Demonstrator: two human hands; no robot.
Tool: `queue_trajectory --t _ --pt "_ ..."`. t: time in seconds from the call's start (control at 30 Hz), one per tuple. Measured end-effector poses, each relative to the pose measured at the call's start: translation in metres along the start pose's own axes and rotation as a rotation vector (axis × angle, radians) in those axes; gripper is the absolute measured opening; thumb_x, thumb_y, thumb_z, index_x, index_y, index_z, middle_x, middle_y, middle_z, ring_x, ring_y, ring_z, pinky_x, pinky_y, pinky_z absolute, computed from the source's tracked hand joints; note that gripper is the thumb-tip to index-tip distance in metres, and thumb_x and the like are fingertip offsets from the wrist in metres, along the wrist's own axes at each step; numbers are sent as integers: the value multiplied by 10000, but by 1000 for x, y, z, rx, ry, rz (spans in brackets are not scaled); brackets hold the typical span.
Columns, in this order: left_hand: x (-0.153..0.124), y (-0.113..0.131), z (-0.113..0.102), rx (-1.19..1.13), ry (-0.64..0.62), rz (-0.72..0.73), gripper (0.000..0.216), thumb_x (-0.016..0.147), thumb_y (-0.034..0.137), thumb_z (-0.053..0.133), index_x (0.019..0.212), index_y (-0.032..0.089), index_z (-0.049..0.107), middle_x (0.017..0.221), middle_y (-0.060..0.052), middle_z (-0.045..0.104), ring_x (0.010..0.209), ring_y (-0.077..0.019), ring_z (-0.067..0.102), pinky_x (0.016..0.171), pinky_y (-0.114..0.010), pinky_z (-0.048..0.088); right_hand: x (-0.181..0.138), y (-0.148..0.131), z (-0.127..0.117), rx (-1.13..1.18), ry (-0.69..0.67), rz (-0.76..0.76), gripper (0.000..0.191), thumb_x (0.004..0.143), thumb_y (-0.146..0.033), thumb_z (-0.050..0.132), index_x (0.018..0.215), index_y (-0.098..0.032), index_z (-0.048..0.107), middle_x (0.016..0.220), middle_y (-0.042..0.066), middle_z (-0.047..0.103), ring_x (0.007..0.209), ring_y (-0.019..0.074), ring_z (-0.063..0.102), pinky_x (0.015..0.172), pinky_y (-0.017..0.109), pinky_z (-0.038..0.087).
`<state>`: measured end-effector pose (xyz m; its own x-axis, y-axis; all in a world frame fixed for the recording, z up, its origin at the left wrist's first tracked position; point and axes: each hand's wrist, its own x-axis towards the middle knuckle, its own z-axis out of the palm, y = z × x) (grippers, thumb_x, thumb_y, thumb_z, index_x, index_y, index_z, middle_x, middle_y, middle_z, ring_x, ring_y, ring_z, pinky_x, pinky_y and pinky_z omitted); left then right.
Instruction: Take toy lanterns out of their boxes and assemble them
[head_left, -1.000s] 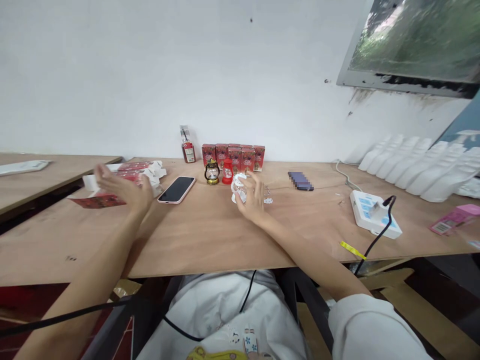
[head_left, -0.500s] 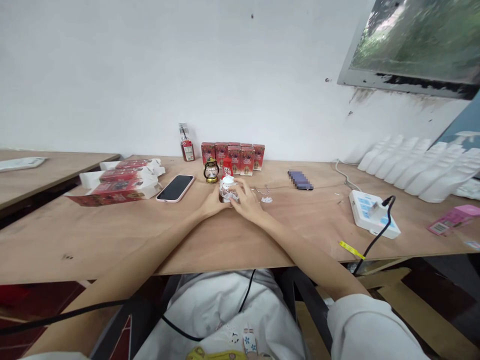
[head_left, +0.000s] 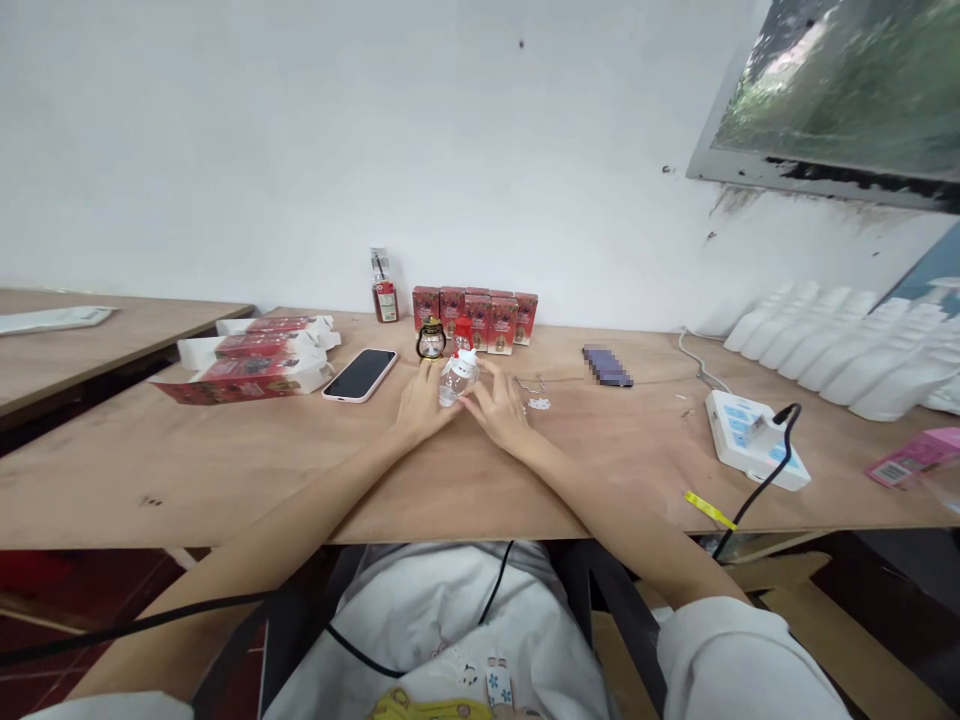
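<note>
Between my hands is a small white lantern (head_left: 458, 376) with a clear body, its white top leaning to the right. My left hand (head_left: 424, 400) holds its left side, and my right hand (head_left: 497, 402) has fingers closed on its lower right. Just behind it stand a red mini lantern (head_left: 463, 332) and a black-and-gold one (head_left: 431, 340). Right of my right hand lie small white pieces (head_left: 538, 404) and a thin chain (head_left: 532, 384) on the wooden table (head_left: 480, 490).
Several red boxes (head_left: 501, 324) stand against the wall beside a bottle of brown liquid (head_left: 385, 298). Opened red cartons (head_left: 251, 365) and a phone (head_left: 361, 375) lie left. To the right are a dark blurred item (head_left: 606, 365), a power strip (head_left: 750, 440) and white bottles (head_left: 847, 345).
The white lantern has tilted to the right, and more of its clear body shows between my hands. My fingers have shifted lower around it. The whole view has moved slightly.
</note>
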<state>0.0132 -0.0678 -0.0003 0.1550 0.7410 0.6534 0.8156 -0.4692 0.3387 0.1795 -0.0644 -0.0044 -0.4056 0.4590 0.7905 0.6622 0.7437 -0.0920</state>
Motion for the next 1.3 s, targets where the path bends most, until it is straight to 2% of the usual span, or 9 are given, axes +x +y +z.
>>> queue_trajectory --t 0.13,0.23,0.4,0.67,0.83,0.97,1.1,1.2,1.3 --pt "-1 2 -3 27 7 5 639 743 393 590 1292 157 364 1201 -175 553 1103 -341 548 869 -450 461 1 4 5 -3 15 -27 308 933 -369 402 1063 -148 573 1296 183 473 1218 259 457 997 439 414" --pt "-2 2 -4 55 -14 30 667 745 357 583 1325 149 328 1214 -171 567 1114 -328 547 887 -432 438 1 7 5 27 56 -45 313 960 -318 318 1090 -160 555 1236 156 531 1176 229 495 977 406 432" --pt "-1 4 -4 196 -6 30 588 695 306 602 1230 151 411 1167 -156 593 1092 -340 549 894 -443 399 2 5 -1 29 83 -40 307 958 -278 311 904 -179 596 1169 134 572 1042 211 566 901 368 465" --pt "1 4 -9 351 -47 5 435 735 356 584 1115 170 478 1111 -152 604 988 -340 585 805 -426 378 1 -4 -5 142 17 -124 268 908 -323 409 731 -184 555 1216 161 526 1189 251 490 960 409 448" --pt "2 2 -9 349 -50 29 441 779 376 549 1163 175 465 1141 -160 591 1022 -338 569 826 -428 351 1 0 -3 305 98 2 293 923 -343 381 714 -193 521 1195 156 533 1072 202 567 897 351 476" --pt "4 -8 -14 290 -148 177 559 788 504 546 1214 158 437 1139 -144 608 1047 -312 564 823 -394 355 6 4 -5 509 205 225 334 941 -419 331 766 -209 523 912 75 625 857 167 611 788 319 484" --pt "4 -9 -19 239 -225 399 641 791 594 523 1256 162 432 1143 -127 615 1030 -282 574 817 -363 345 10 12 -2 792 140 487 369 899 -539 365 753 -224 489 685 -9 590 593 130 561 589 258 455" --pt "1 -1 -18 240 -259 471 655 811 597 493 1272 136 428 1071 -126 634 935 -267 599 798 -362 341 11 15 3 918 99 540 391 850 -590 425 760 -219 506 638 -23 556 588 131 538 573 250 427" --pt "0 3 -16 240 -257 470 645 824 587 472 1270 125 420 1058 -126 633 914 -260 597 799 -362 339 11 14 3 947 88 559 366 842 -572 455 893 -222 549 641 -31 529 595 131 517 562 245 403"
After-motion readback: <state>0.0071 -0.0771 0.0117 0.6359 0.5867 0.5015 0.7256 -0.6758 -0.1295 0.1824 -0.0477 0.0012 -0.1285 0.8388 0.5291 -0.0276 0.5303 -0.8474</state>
